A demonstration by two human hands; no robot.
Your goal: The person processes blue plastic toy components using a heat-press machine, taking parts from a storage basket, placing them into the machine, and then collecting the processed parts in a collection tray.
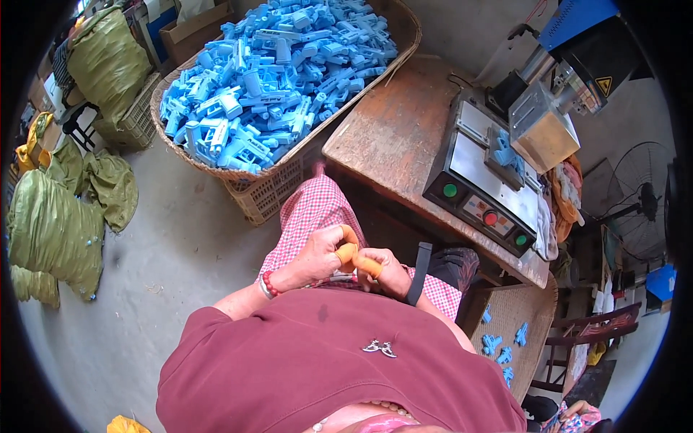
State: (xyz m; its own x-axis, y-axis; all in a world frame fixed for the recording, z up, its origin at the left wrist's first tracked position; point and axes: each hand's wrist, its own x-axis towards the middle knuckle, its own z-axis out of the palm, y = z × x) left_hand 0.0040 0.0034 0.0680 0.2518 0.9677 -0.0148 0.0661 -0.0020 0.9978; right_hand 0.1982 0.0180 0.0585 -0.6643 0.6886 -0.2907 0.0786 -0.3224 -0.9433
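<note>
Left hand (309,258) curled against right hand (394,276), orange finger coverings (369,268) on both (from my remote seat, I cannot tell whether either grips anything), above checked pink cloth (321,206).

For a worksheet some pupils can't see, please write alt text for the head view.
The left hand and right hand, some fingers wrapped in orange, meet over a checked garment; anything between them is hidden. Ahead, a woven basket is heaped with blue gun-shaped pieces, and to the right a machine stands on a worn wooden table.
</note>
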